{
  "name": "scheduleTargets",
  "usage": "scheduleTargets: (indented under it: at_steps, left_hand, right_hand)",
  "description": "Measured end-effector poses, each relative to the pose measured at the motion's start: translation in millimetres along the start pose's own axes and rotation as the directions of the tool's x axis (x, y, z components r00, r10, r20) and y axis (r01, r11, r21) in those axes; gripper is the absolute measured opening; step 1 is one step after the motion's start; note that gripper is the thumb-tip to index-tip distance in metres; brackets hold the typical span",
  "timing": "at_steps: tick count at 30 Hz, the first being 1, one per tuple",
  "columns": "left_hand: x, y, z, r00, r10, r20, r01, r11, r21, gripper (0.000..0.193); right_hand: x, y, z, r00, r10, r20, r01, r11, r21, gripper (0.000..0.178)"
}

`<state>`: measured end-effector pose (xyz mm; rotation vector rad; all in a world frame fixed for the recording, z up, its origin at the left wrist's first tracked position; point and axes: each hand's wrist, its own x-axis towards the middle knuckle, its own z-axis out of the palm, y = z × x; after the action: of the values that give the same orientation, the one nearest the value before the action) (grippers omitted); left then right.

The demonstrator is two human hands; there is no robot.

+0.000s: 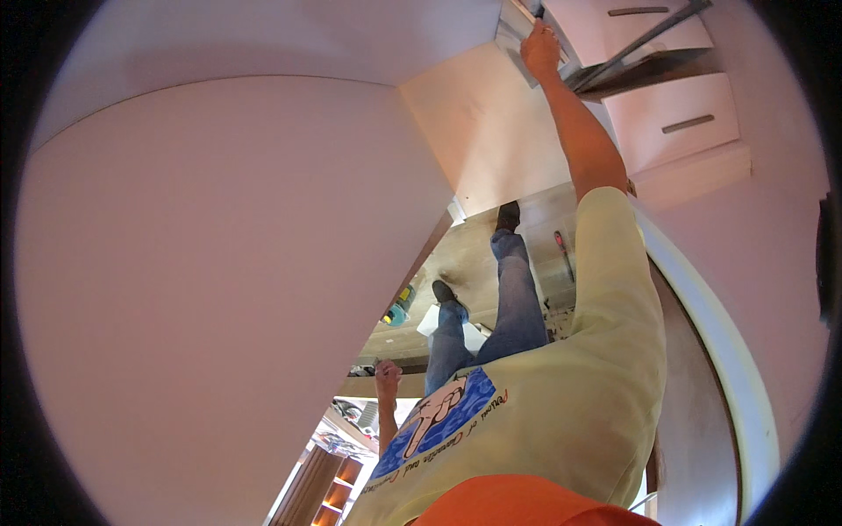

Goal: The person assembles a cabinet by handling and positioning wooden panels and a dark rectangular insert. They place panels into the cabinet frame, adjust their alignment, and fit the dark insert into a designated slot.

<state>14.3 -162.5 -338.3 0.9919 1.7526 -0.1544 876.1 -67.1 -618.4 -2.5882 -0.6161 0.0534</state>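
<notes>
My right hand (541, 51) is stretched up to the far right, fingers curled at the edge of a pale, narrow drawer-like part (516, 37) beside a white drawer (623, 22) with a dark handle. What those fingers grip is too small to tell. A long dark bar (640, 42) slants across the drawer fronts close to this hand. Low at my left side hangs my left hand (387, 379), its fingers curled in; anything inside them is hidden. It is near the edge of a large white panel (219, 289).
Below the dark gap is another white drawer (674, 123). A beige panel (487, 123) stands ahead of my legs. On the floor lie a red-handled tool (561, 245), a white sheet (474, 337) and a teal container (397, 314). Lit shelves (342, 486) show at lower left.
</notes>
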Motion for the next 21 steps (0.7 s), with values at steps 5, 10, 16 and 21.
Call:
scheduleTargets:
  at_steps: [5,10,16,21]
  left_hand:
    - [-25.9,-3.2,16.5,0.981,-0.179,-0.069,0.178,0.984,-0.022,0.041]
    - [-30.3,9.9,28.4,0.96,-0.273,-0.07,0.27,0.962,-0.046,0.043]
    - [-8.1,12.9,37.4,0.962,-0.273,-0.021,0.272,0.962,-0.019,0.04]
    - [13.3,4.6,41.8,0.967,-0.254,0.038,0.255,0.967,-0.03,0.041]
  right_hand:
    - [12.4,8.8,39.3,0.996,0.09,0.011,-0.082,0.945,-0.317,0.068]
    - [32.4,19.6,55.6,0.998,0.045,0.045,-0.024,0.921,-0.388,0.052]
    - [6.3,-1.7,97.8,0.974,0.003,0.226,0.04,0.982,-0.184,0.031]
    - [-40.0,-40.7,121.9,0.985,0.01,0.172,-0.002,0.999,-0.049,0.028]
